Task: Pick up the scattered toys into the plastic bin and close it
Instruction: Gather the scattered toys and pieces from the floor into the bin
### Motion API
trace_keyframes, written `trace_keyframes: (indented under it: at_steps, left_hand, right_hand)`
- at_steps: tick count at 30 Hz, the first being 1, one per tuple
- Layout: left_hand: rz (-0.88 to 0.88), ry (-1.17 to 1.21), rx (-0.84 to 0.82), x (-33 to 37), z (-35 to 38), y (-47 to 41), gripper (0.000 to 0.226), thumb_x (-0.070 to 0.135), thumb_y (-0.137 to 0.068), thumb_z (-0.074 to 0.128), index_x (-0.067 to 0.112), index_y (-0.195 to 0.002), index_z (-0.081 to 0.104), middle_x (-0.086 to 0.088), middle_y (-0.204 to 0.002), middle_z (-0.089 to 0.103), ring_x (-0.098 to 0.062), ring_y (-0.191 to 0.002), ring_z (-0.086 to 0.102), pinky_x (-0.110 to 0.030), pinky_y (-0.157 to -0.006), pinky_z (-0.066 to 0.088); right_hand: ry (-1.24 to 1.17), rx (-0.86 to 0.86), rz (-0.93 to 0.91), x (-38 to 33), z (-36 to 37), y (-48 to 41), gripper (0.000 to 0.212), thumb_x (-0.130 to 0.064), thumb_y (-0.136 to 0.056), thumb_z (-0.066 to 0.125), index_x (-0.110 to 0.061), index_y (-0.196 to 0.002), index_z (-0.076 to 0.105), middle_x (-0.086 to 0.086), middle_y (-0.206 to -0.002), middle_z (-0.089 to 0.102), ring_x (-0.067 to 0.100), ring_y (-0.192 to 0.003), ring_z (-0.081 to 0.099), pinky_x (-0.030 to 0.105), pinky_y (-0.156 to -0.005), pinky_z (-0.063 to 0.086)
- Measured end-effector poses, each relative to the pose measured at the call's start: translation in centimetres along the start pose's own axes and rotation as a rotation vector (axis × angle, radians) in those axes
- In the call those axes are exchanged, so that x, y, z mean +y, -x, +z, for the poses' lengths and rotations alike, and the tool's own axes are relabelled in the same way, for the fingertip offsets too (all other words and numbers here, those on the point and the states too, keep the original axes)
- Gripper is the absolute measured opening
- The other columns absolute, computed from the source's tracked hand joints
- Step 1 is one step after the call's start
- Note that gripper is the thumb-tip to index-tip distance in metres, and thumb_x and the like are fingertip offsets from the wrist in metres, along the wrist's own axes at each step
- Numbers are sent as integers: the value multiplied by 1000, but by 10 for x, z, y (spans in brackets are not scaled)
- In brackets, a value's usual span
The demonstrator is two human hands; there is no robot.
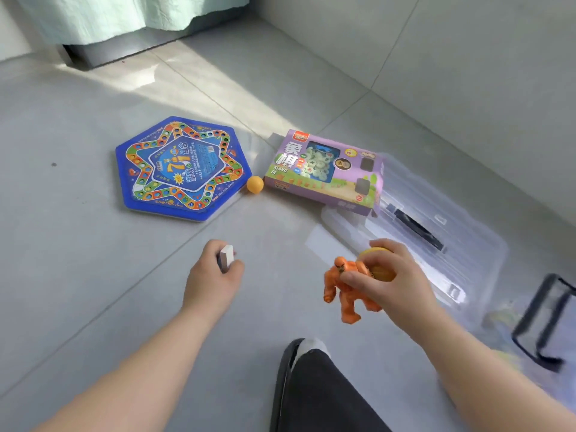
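Observation:
My left hand point(215, 277) grips a small white block point(226, 258) above the grey floor. My right hand point(385, 277) holds an orange toy figure point(344, 293) together with a yellow round toy point(378, 269), just left of the clear bin lid point(436, 213). A blue hexagonal game board point(182, 168) lies flat on the floor ahead. An orange ball point(255, 184) sits between it and a purple chess box point(324, 171), which leans on the lid. The clear plastic bin point(536, 322) with a black latch shows at the right edge, blurred.
A grey wall point(452, 57) runs along the right behind the lid. A pale green curtain point(124, 14) hangs at the far back. My knee in dark trousers point(318, 391) is at the bottom centre.

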State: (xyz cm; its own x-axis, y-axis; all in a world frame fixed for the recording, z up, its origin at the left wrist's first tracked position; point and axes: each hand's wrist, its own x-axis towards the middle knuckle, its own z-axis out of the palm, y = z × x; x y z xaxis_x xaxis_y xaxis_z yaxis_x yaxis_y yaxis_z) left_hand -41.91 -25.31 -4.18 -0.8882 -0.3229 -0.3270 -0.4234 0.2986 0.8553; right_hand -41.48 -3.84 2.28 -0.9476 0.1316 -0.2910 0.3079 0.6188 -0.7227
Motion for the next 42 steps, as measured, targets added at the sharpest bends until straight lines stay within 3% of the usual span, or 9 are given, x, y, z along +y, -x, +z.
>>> trace_keyframes:
  at_steps: [5,9,14,20,23,28,32,35,42]
  left_hand:
    - [264,85,-78,67,28,60,33,7,-86,53,28,-66,38,5,-57,41,-2,-51,47,-7,-48,34]
    - [464,175,-194,96,85,106,29,9,-86,55,29,-70,40,6,-54,37,-1,-45,43,-10,-48,34]
    - [765,123,-491,128,193,175,7,31,-78,46,32,-79,39,16,-75,46,-3,-59,44,-17,-61,37]
    - [892,36,-605,156,297,249,25,23,-82,50,29,-105,44,12,-93,45,-5,-78,42,-18,-73,36]
    - [839,-195,-629,151,327,252,36,19,-87,55,20,-121,43,4,-119,49,-12,-108,46,-23,-93,37]
    - [761,-544,-827,144,342,248,78,31,-84,59,36,-143,8,13,-155,-1,-8,-143,-3,-29,-118,3]
    - [932,-354,-693,137,327,242,59,38,-83,46,29,-140,31,10,-151,24,4,-135,16,-7,-106,8]
    - [1116,-242,-497,130,299,224,38,26,-77,46,14,-109,64,-3,-109,68,-2,-103,46,-1,-92,24]
    - [921,-213,-109,74,203,148,31,27,-76,42,12,-80,69,1,-70,70,-10,-80,51,-11,-70,38]
  right_hand:
    - [-134,309,-68,1,-97,63,7,-3,-74,71,-3,-75,64,6,-102,49,-18,-86,53,4,-51,44]
    - [-150,630,-167,32,-150,83,12,-41,-59,74,-33,-62,65,-11,-115,47,-17,-100,45,0,-66,44]
    - [-28,827,-54,128,-214,114,23,-69,-44,66,-59,-63,59,-44,-99,37,8,-120,45,39,-93,46]
    - [2,743,406,232,-237,134,23,-34,-72,74,-19,-75,58,9,-135,41,30,-127,34,47,-104,35]
    - [-114,709,462,251,-242,134,24,-37,-73,72,-18,-78,59,9,-136,40,29,-127,36,51,-105,36]
    - [-62,504,494,253,-244,130,36,-32,-83,63,-30,-118,58,1,-155,18,23,-143,7,46,-116,12]
    - [-10,520,445,253,-241,129,34,-23,-90,54,-28,-123,56,0,-153,25,21,-144,11,48,-117,10]
    - [-60,544,337,243,-237,130,29,-11,-91,53,-20,-117,61,3,-135,50,23,-129,40,43,-108,31]
    - [-120,611,2,168,-197,106,35,0,-86,55,-33,-74,57,-14,-62,67,-9,-66,61,-4,-61,42]
